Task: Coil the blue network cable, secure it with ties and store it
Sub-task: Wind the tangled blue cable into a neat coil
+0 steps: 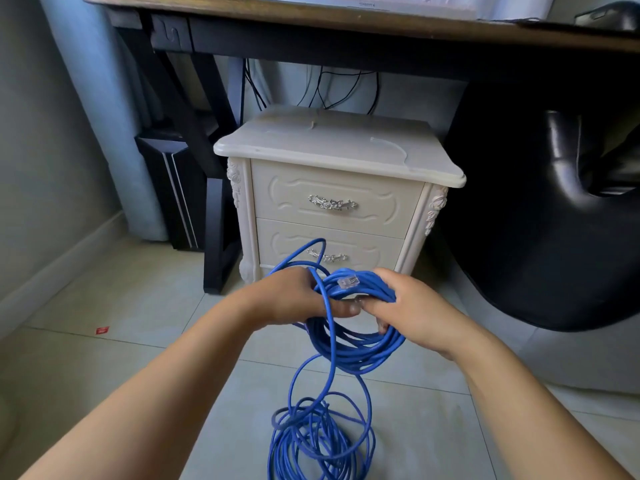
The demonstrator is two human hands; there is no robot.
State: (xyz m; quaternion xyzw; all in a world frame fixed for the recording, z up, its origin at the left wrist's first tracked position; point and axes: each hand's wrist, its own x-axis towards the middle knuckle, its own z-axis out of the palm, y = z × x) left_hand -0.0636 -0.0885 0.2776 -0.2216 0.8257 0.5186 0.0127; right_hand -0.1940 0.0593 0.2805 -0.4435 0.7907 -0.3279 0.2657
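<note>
A blue network cable (356, 344) is partly wound into a coil held up in front of me. My right hand (412, 306) grips the top of the coil, fingers curled round the bundled loops. My left hand (294, 296) grips a strand at the coil's left side, thumb pointing toward the right hand. A clear plug (349, 282) sticks out on top of the bundle between the hands. The loose remainder of the cable (318, 441) lies in a tangled heap on the floor below. Clear cable ties (389, 147) lie on the nightstand top.
A cream two-drawer nightstand (332, 209) stands right behind the hands, under a dark wooden desk (311, 19). A black chair (554, 220) fills the right side. A dark computer case (173, 188) stands at left. Tiled floor (121, 341) with a small red scrap (102, 330).
</note>
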